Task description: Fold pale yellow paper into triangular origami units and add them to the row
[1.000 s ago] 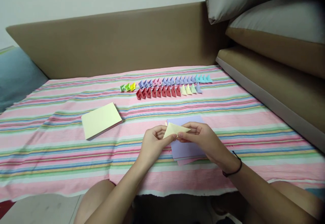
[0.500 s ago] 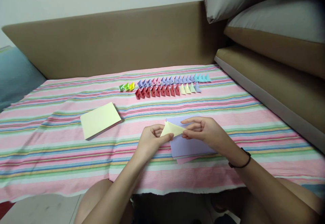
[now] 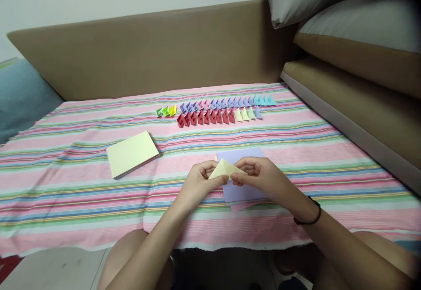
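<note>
Between my two hands is a pale yellow sheet of paper (image 3: 224, 168), folded into a triangle with its peak pointing away from me. My left hand (image 3: 204, 179) pinches its left side, thumb along the lower edge. My right hand (image 3: 255, 174) grips the right side, its thumb close to the left thumb and its fingers curled behind the paper. Beneath the hands lies a stack of purple paper (image 3: 245, 195), with a pink sheet (image 3: 241, 206) sticking out at its near edge. My hands hide part of this stack.
Two rows of small folded paper boats stand farther back: red boats (image 3: 207, 117), purple boats (image 3: 230, 103), turquoise boats (image 3: 265, 100) and others. A cream paper stack (image 3: 133, 153) lies to the left on the striped cloth (image 3: 82, 202). Sofa cushions (image 3: 355, 97) rise at the right.
My right hand has moved in towards the left, from the triangle's right tip to near its middle, and its fingers have closed. The triangle's peak now stands more central.
</note>
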The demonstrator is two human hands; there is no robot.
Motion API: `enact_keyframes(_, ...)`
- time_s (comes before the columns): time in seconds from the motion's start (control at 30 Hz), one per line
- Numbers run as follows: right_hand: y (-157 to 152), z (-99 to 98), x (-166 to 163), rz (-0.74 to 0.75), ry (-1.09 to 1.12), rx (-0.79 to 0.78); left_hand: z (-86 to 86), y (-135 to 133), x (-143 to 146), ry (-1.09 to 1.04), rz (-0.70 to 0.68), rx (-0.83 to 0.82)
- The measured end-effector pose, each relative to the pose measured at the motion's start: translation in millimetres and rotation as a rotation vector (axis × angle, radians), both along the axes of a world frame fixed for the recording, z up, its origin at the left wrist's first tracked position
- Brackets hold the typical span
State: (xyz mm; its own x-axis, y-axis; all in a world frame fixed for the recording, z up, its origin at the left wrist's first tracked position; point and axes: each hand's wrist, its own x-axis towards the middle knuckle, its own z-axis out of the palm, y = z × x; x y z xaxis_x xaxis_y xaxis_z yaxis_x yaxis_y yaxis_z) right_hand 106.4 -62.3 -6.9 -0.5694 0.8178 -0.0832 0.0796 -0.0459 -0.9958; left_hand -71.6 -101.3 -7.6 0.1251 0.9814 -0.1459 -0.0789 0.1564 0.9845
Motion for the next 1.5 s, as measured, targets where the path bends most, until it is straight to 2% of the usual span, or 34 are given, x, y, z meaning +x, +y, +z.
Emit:
enact_keyframes(0.07, -2, -1.5, -1, 0.009, -0.041, 0.000, -0.5, 0, 0, 0.010, -0.007, -0.007)
enact_keyframes(0.17, -2, -2.0, 3, 0.057, -0.092, -0.009, -2.3, 0, -2, 0.020, 0.061, -0.041)
enact_keyframes(0.3, 1, -2.4, 5, 0.100, -0.110, -0.021, -4.6, 0, -6, 0.019, 0.132, -0.005)
enact_keyframes(0.5, 1, -6.4, -2, -0.063, 0.050, -0.051, -9.8, 1, -2, -0.102, 0.261, 0.052)
enact_keyframes(0.6, -4, -8.9, -9, -0.084, 0.130, -0.088, -13.2, 2, 2, -0.177, 0.307, 0.052)
enact_keyframes(0.67, -7, -10.1, -12, -0.094, 0.151, -0.106, -13.8, 2, 3, -0.200, 0.292, 0.049)
enact_keyframes(0.9, -1, -13.2, -8, -0.286, 0.171, -0.080, -9.9, 1, 0, -0.183, 0.141, -0.011)
enact_keyframes(1.03, 1, -12.6, -6, -0.336, 0.194, -0.081, -10.2, 2, 0, -0.205, 0.142, -0.017)
enact_keyframes(1.17, -2, -6.7, -7, -0.211, 0.246, -0.126, -10.9, 2, -1, -0.239, 0.194, -0.041)
enact_keyframes(1.3, -6, -2.7, -8, -0.067, 0.323, -0.158, -11.9, 3, -2, -0.363, 0.167, -0.132)
enact_keyframes(1.5, -7, -6.5, -9, -0.036, 0.388, -0.182, -13.1, 3, -2, -0.428, 0.147, -0.152)
